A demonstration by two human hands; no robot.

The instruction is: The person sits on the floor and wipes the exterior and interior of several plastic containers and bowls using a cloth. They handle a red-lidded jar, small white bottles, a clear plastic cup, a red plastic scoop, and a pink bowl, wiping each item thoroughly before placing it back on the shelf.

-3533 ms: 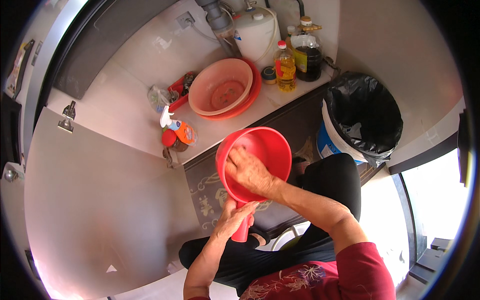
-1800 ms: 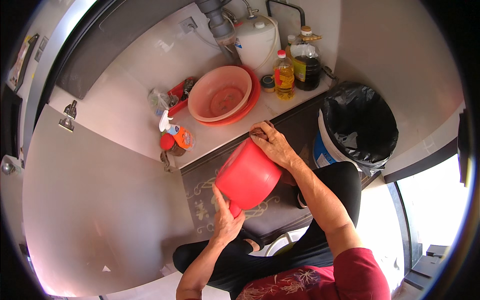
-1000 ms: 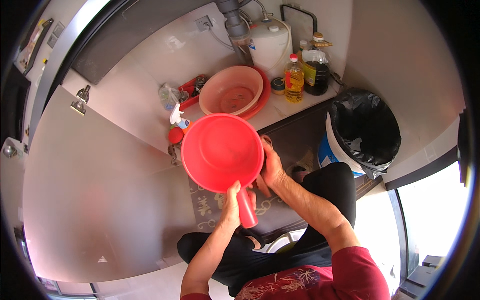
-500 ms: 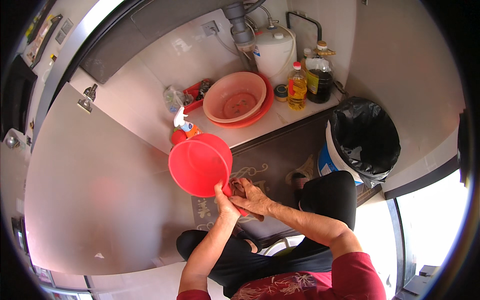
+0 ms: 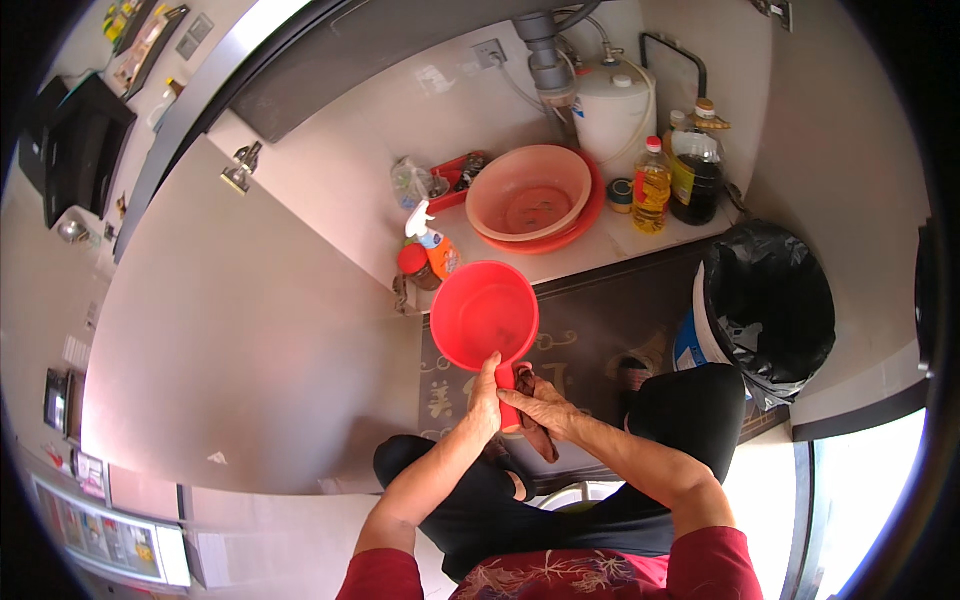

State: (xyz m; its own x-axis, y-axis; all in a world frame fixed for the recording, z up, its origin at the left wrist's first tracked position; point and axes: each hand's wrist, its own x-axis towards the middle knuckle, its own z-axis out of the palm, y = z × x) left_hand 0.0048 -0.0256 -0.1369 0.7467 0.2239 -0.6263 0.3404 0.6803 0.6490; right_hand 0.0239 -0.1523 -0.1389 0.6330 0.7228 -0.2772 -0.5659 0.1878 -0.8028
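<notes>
We see the left hand (image 5: 487, 400) closed around the short handle of a round red plastic scoop (image 5: 484, 316), which it holds above the dark patterned floor mat (image 5: 590, 320), the open side up. The right hand (image 5: 535, 402) presses a dark brown cloth (image 5: 540, 437) against this handle, fingers curled. Behind, stacked pink and red plastic basins (image 5: 530, 196) stand on the white ledge (image 5: 560, 262).

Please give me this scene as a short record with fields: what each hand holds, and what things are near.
left hand: grips the handle of the red scoop
right hand: on the handle, holding a dark cloth
scoop: open side up
behind scoop: spray bottle, stacked pink basins, oil bottle
right side: bin with black bag
</notes>
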